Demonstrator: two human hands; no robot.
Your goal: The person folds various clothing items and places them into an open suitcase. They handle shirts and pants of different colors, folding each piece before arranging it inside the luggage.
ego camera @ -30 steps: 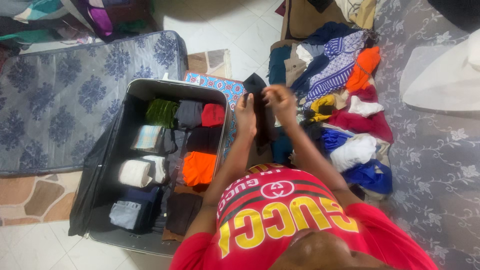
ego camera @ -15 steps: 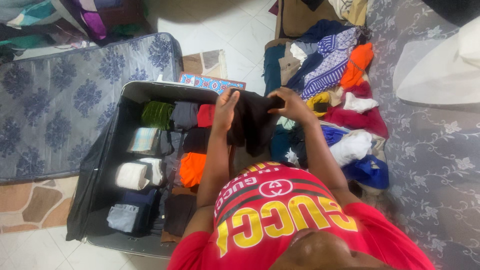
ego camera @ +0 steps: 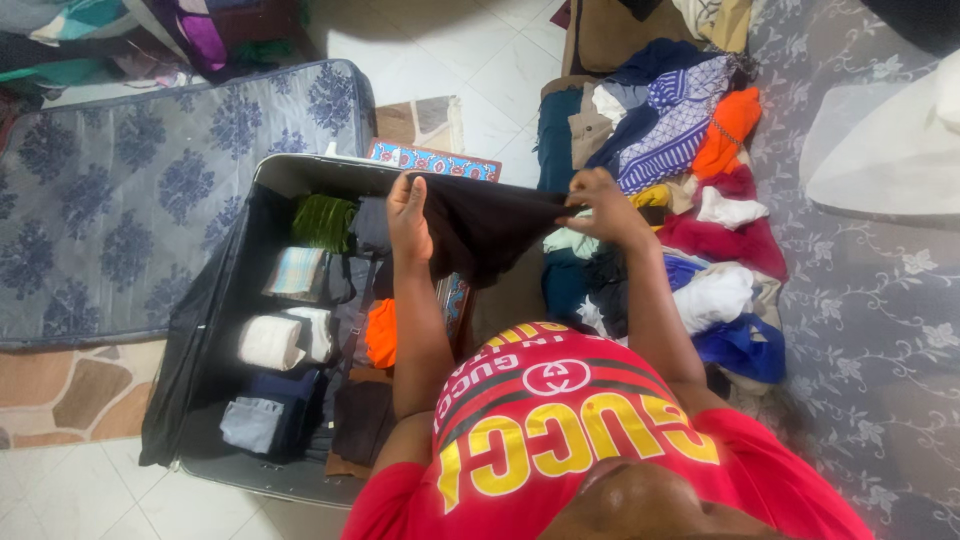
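I hold a black garment (ego camera: 490, 225) stretched out between both hands, above the right edge of an open suitcase (ego camera: 215, 300). My left hand (ego camera: 408, 215) grips its left end over the suitcase. My right hand (ego camera: 600, 205) grips its right end beside a heap of loose clothes (ego camera: 690, 180). The garment hangs down between my hands and hides part of the suitcase. Inside the suitcase lie several rolled clothes: a green roll (ego camera: 323, 222), a white roll (ego camera: 272, 343), an orange piece (ego camera: 381, 333).
A blue flowered mattress (ego camera: 130, 190) lies left of the suitcase. A grey flowered sheet (ego camera: 860, 330) covers the surface on the right, with a white hat-like object (ego camera: 880, 160) on it. A patterned mat (ego camera: 440, 160) shows behind the suitcase. White tiled floor lies beyond.
My hands have moved apart, spreading the black garment from a narrow bunch into a wide stretch. My left hand has shifted left, over the suitcase.
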